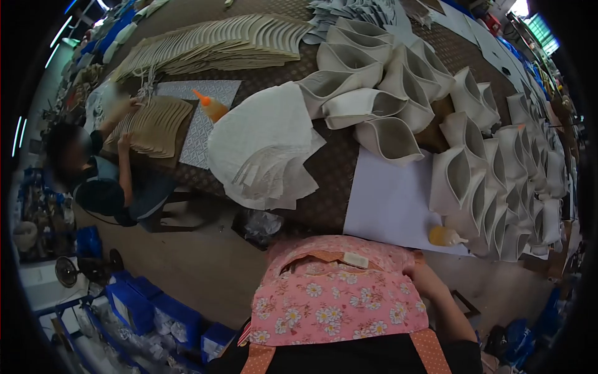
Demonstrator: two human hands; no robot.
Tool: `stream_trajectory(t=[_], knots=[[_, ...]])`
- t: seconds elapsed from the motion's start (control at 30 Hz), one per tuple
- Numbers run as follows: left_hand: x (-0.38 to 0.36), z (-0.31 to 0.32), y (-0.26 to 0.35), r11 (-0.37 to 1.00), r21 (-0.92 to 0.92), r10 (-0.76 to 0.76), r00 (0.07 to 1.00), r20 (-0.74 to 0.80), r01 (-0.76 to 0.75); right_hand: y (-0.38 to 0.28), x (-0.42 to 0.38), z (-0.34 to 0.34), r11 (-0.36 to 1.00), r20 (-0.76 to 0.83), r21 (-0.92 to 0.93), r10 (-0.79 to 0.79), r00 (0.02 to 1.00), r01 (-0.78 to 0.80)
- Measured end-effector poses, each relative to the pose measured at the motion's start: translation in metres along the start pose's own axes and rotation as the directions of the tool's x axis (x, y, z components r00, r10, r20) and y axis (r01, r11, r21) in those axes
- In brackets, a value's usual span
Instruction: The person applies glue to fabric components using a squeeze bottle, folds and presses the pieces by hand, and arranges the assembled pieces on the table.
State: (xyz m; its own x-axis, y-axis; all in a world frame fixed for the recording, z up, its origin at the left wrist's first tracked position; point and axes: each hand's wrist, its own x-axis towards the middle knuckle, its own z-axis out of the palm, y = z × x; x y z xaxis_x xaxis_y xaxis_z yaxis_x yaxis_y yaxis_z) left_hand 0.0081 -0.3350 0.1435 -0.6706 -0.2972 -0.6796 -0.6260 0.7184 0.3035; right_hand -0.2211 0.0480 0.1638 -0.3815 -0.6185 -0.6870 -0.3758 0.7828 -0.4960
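A pink floral apron covers the front of my body, with a pocket opening and a small white label near its top. My right hand is at the apron's right edge, its fingers hidden, so what it holds cannot be seen. My left hand is out of view. Just beyond the apron a large white sheet lies on the table, with a yellowish squeeze bottle at its near right. White fabric pieces are stacked left of the sheet.
Open grey-white folded pouches stand in rows at the right. Fanned brown pieces lie at the far left of the patterned table. A seated co-worker handles more brown pieces, near an orange-tipped bottle. Blue bins stand lower left.
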Motion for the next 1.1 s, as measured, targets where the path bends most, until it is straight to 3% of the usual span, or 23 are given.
stream_trajectory(t=[0.07, 0.1, 0.17, 0.2, 0.27, 0.3, 0.33, 0.4, 0.43, 0.5, 0.53, 0.6, 0.63, 0.7, 0.83, 0.9, 1.03, 1.1], knots=[[-0.007, -0.002, -0.001, 1.0, 0.015, -0.018, 1.0, 0.005, 0.018, -0.052, -0.001, -0.027, 0.976, -0.075, 0.168, 0.152, 0.986, -0.138], [-0.006, -0.005, -0.001, 0.999, 0.022, -0.023, 1.0, -0.002, 0.024, -0.062, 0.001, -0.028, 0.979, -0.075, 0.162, 0.138, 0.988, -0.125], [-0.007, -0.013, -0.003, 0.999, 0.031, -0.043, 0.999, -0.025, 0.044, -0.077, 0.006, -0.028, 0.898, -0.116, 0.438, 0.024, 0.993, 0.03], [-0.009, -0.02, 0.001, 0.998, 0.031, -0.058, 0.997, -0.043, 0.06, -0.071, 0.011, -0.018, 0.904, -0.113, 0.425, -0.003, 0.994, 0.051], [-0.015, -0.054, 0.037, 0.912, -0.222, 0.27, 0.913, -0.305, -0.344, -0.048, 0.025, 0.009, 0.852, -0.117, 0.444, -0.251, 0.961, 0.276], [-0.014, -0.066, 0.052, 0.819, -0.335, 0.42, 0.885, -0.203, -0.466, -0.076, 0.018, -0.016, 0.853, -0.025, 0.502, -0.152, 0.988, 0.144], [-0.012, -0.07, 0.064, 0.696, -0.455, 0.57, 0.813, -0.12, -0.555, -0.067, 0.024, -0.008, 0.857, -0.019, 0.49, -0.176, 0.984, 0.162], [0.006, -0.05, 0.079, 0.497, -0.466, 0.776, 0.615, -0.14, -0.732, -0.04, 0.033, 0.012, 0.887, -0.03, 0.429, -0.175, 0.984, 0.171], [0.009, -0.049, 0.081, 0.499, -0.459, 0.766, 0.621, -0.163, -0.735, -0.037, 0.032, 0.009, 0.892, -0.026, 0.412, -0.193, 0.981, 0.187], [0.012, -0.055, 0.082, 0.541, -0.628, 0.743, 0.667, 0.046, -0.56, -0.05, 0.025, -0.005, 0.866, -0.143, 0.314, -0.361, 0.922, 0.388], [0.013, -0.053, 0.08, 0.539, -0.625, 0.737, 0.675, 0.027, -0.564, -0.048, 0.028, -0.01, 0.866, -0.137, 0.3, -0.377, 0.916, 0.401], [0.017, -0.045, 0.073, 0.478, -0.449, 0.812, 0.575, -0.102, -0.754, -0.057, 0.033, -0.02, 0.858, -0.129, 0.307, -0.391, 0.911, 0.411], [0.017, -0.044, 0.073, 0.482, -0.441, 0.805, 0.581, -0.118, -0.757, -0.063, 0.038, -0.024, 0.853, -0.127, 0.313, -0.398, 0.909, 0.417], [0.019, -0.044, 0.075, 0.237, -0.444, 0.863, 0.397, -0.312, -0.864, -0.073, 0.045, -0.034, 0.843, -0.13, 0.324, -0.411, 0.902, 0.431], [0.008, -0.059, 0.077, 0.214, -0.486, 0.854, 0.404, -0.327, -0.847, -0.086, 0.053, -0.052, 0.828, -0.145, 0.349, -0.414, 0.899, 0.438], [0.0, -0.069, 0.078, 0.27, -0.595, 0.84, 0.487, -0.239, -0.757, -0.09, 0.056, -0.06, 0.822, -0.15, 0.365, -0.412, 0.899, 0.437], [0.006, -0.051, 0.069, 0.273, -0.566, 0.816, 0.499, -0.292, -0.778, -0.101, 0.068, -0.073, 0.799, -0.147, 0.407, -0.42, 0.895, 0.442], [0.009, -0.044, 0.066, 0.349, -0.556, 0.779, 0.563, -0.276, -0.754, -0.106, 0.074, -0.079, 0.79, -0.14, 0.426, -0.423, 0.895, 0.44]])
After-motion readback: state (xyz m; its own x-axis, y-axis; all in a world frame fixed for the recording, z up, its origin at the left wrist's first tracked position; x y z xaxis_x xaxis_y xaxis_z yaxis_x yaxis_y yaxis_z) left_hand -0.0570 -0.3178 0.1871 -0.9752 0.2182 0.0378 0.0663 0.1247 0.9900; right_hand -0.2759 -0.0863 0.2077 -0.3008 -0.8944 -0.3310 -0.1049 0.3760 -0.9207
